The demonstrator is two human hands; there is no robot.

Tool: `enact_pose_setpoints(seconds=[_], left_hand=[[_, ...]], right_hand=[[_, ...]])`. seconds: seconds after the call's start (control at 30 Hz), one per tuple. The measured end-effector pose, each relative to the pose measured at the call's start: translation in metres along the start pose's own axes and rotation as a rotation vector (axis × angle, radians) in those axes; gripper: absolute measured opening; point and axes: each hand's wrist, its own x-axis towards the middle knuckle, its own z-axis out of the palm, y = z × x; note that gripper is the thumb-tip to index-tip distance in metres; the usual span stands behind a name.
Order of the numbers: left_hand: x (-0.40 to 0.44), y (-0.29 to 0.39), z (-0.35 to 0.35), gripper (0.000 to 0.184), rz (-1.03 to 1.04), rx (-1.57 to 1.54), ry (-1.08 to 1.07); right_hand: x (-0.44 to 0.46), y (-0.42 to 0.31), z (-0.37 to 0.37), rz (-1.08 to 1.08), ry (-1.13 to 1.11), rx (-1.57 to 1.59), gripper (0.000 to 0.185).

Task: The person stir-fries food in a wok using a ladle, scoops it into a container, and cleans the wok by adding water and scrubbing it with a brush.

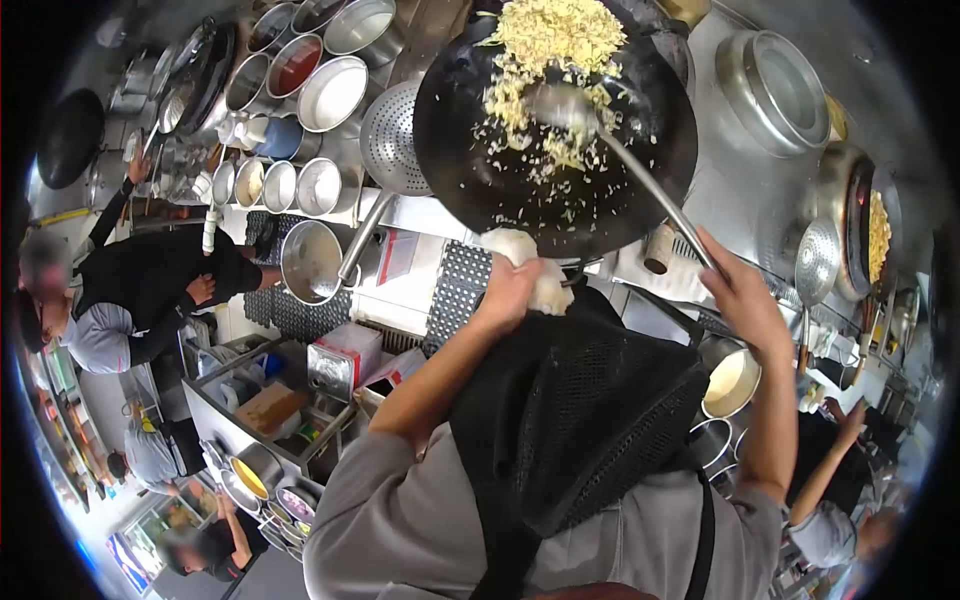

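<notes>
A large black wok (470, 160) holds chopped yellow and pale food (560, 35), egg-like in look, heaped at its far side with loose bits scattered lower down. My left hand (508, 292) is closed around a bunched white cloth (548, 290) at the wok's near rim; the part of the wok under the cloth is hidden. With my right hand (742, 300) I grip the end of a long metal ladle (655, 182). The ladle's bowl, slightly blurred, lies among the food in the wok.
Left of the wok rests a perforated strainer (396, 140), beside metal containers of seasonings (332, 92). Stacked metal bowls (785, 90) stand to the right, near another strainer (818, 262) and a second wok (858, 220) with yellow food. Co-workers (150, 290) stand on both sides.
</notes>
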Motion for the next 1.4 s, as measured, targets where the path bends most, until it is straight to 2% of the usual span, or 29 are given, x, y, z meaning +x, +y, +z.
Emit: enact_pose_setpoints(seconds=[0.03, 0.07, 0.1, 0.17, 0.2, 0.27, 0.3, 0.37, 0.4, 0.47, 0.53, 0.57, 0.6, 0.63, 0.67, 0.7, 0.73, 0.8, 0.9, 0.97, 1.0, 1.07, 1.1, 1.2, 1.27, 1.3, 1.33, 1.37, 1.4], left_hand=[[-0.004, 0.016, 0.000, 0.032, -0.018, 0.040, -0.012], [-0.010, 0.053, 0.018, 0.029, -0.163, -0.066, -0.004], [-0.004, 0.092, 0.048, 0.025, -0.140, -0.185, 0.080], [0.038, 0.117, 0.067, 0.025, -0.119, -0.178, 0.112], [0.060, 0.104, 0.065, 0.023, -0.122, -0.162, 0.085], [0.074, 0.020, 0.045, 0.026, 0.033, 0.050, 0.186], [0.062, -0.011, 0.031, 0.032, 0.130, -0.034, 0.101], [0.029, -0.030, 0.004, 0.046, 0.091, -0.035, 0.007], [0.019, -0.025, -0.010, 0.052, 0.052, 0.017, -0.095], [0.019, -0.001, 0.007, 0.041, 0.069, -0.048, 0.000], [0.033, 0.048, 0.036, 0.029, -0.040, -0.106, 0.049], [0.047, 0.070, 0.057, 0.020, 0.007, -0.144, 0.129], [0.068, 0.073, 0.060, 0.021, -0.062, -0.030, 0.124], [0.078, 0.058, 0.056, 0.025, -0.061, 0.026, 0.135], [0.083, 0.033, 0.047, 0.032, -0.063, 0.080, 0.142], [0.072, 0.009, 0.035, 0.031, 0.050, 0.072, 0.095], [0.051, -0.011, 0.021, 0.029, 0.170, 0.064, 0.045], [0.014, -0.009, 0.008, 0.043, 0.051, -0.073, 0.015], [0.021, -0.002, 0.006, 0.038, 0.007, -0.060, -0.005], [0.053, 0.034, 0.032, 0.030, -0.033, -0.179, 0.027], [0.074, 0.042, 0.047, 0.029, -0.018, -0.202, 0.171], [0.126, 0.032, 0.044, 0.046, -0.050, -0.179, 0.090], [0.136, 0.019, 0.043, 0.046, -0.039, -0.185, 0.080], [0.168, -0.008, 0.041, 0.047, -0.008, -0.093, 0.085], [0.179, -0.018, 0.038, 0.048, -0.010, 0.024, 0.148], [0.186, -0.020, 0.035, 0.047, -0.056, 0.042, 0.105], [0.185, -0.018, 0.033, 0.049, -0.060, 0.001, 0.070], [0.185, -0.017, 0.035, 0.051, -0.012, 0.027, 0.084], [0.189, -0.021, 0.033, 0.052, 0.033, 0.055, 0.099]], right_hand=[[-0.009, -0.020, -0.027, 0.242, -0.172, 0.163, 0.056], [-0.018, -0.043, -0.059, 0.489, -0.364, 0.321, 0.057], [-0.020, -0.050, -0.077, 0.570, -0.409, 0.417, 0.057], [0.001, -0.047, -0.073, 0.526, -0.361, 0.394, 0.057], [0.014, -0.043, -0.070, 0.494, -0.319, 0.372, 0.057], [0.043, -0.002, -0.017, 0.261, -0.129, 0.245, 0.056], [0.052, 0.019, 0.013, 0.185, -0.034, 0.201, 0.056], [0.040, 0.009, 0.024, 0.198, 0.065, 0.231, 0.058], [0.025, 0.004, 0.015, 0.243, 0.003, 0.178, 0.058], [-0.005, -0.028, -0.022, 0.554, -0.221, 0.491, 0.057], [-0.017, -0.017, -0.042, 0.540, -0.292, 0.549, 0.056], [-0.009, -0.023, -0.059, 0.568, -0.344, 0.513, 0.056], [0.011, -0.013, -0.052, 0.564, -0.344, 0.512, 0.056], [0.034, 0.006, -0.036, 0.316, -0.245, 0.349, 0.056], [0.038, 0.020, -0.015, 0.192, -0.192, 0.266, 0.056], [0.042, 0.035, 0.006, 0.074, -0.129, 0.175, 0.057], [0.048, 0.047, 0.036, 0.068, 0.008, 0.213, 0.057], [0.039, 0.026, 0.039, 0.147, 0.043, 0.243, 0.057], [0.015, -0.009, 0.023, 0.224, -0.010, 0.240, 0.057], [0.006, -0.026, 0.010, 0.453, -0.199, 0.648, 0.050], [0.010, -0.031, 0.008, 0.445, -0.193, 0.640, 0.050], [0.022, -0.039, 0.000, 0.548, -0.215, 1.089, 0.034], [0.032, -0.049, -0.007, 0.510, -0.183, 1.189, 0.025], [0.080, -0.034, -0.006, -0.075, -0.371, 1.672, 0.059], [0.109, -0.058, -0.020, -0.302, -0.356, 1.770, 0.072], [0.127, -0.054, -0.024, -0.453, -0.371, 1.710, 0.081], [0.137, -0.053, -0.036, -0.393, -0.225, 1.476, 0.083], [0.145, -0.056, -0.050, -0.178, -0.058, 1.136, 0.079], [0.155, -0.057, -0.059, -0.135, 0.157, 0.864, 0.071]])
